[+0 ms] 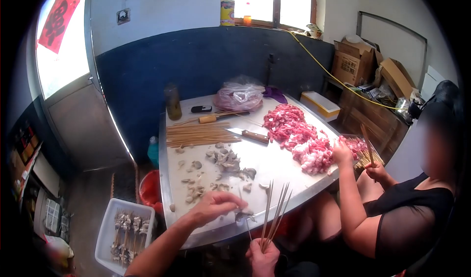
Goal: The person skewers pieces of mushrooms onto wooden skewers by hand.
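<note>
My left hand (222, 204) is over the near edge of the table, its fingers bent together at a grey oyster mushroom piece (244, 216) on a thin skewer. My right hand (264, 258), below the edge, is closed round several bamboo skewers (275, 210) that fan upward; the one with the mushroom rises from the same hand. Beyond my left hand lies a loose pile of oyster mushroom pieces (226, 160), with smaller bits scattered around it. Farther back, a row of bare skewers (196, 135) lies beside a wooden-handled knife (255, 135).
Heaped raw meat (294, 134) covers the table's right side, where a co-worker's hand (342, 152) reaches in. A white bin (100, 242) of mushroom skewers stands on the floor at left, near a red bucket (149, 188). A bottle (172, 102), phone (201, 109) and plastic bag (239, 97) occupy the back.
</note>
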Demonstrator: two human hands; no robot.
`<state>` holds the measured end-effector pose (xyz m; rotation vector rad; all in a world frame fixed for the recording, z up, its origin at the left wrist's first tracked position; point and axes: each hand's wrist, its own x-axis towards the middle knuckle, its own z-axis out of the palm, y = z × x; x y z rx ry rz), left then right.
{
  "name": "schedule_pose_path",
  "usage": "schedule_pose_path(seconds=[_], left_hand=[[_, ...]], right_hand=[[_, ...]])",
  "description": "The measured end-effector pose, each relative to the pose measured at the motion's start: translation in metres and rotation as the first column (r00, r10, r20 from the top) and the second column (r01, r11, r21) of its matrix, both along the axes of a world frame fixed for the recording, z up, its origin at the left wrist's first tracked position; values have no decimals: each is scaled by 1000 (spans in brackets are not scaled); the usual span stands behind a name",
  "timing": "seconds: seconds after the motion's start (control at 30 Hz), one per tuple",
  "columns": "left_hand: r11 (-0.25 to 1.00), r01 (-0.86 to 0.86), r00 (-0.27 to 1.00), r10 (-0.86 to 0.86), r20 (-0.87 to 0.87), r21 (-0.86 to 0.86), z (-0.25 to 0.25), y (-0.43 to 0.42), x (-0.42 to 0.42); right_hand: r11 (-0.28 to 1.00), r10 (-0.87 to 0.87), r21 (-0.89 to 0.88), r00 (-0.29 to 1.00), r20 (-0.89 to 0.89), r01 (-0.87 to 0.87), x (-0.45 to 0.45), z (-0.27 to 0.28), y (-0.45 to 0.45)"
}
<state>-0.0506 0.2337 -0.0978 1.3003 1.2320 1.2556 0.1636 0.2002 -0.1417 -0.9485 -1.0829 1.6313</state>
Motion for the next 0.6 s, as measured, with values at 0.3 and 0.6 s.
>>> schedule_pose_path(seconds=[0.3, 0.6], left_hand=[[873, 65, 706, 302, -640, 483, -12, 95, 33], [910, -29, 775, 281, -566, 413, -21, 104, 32]], right_hand=[[989, -138, -75, 983, -121, 130, 13, -7, 14], [988, -135, -99, 980, -143, 122, 21, -8, 17]])
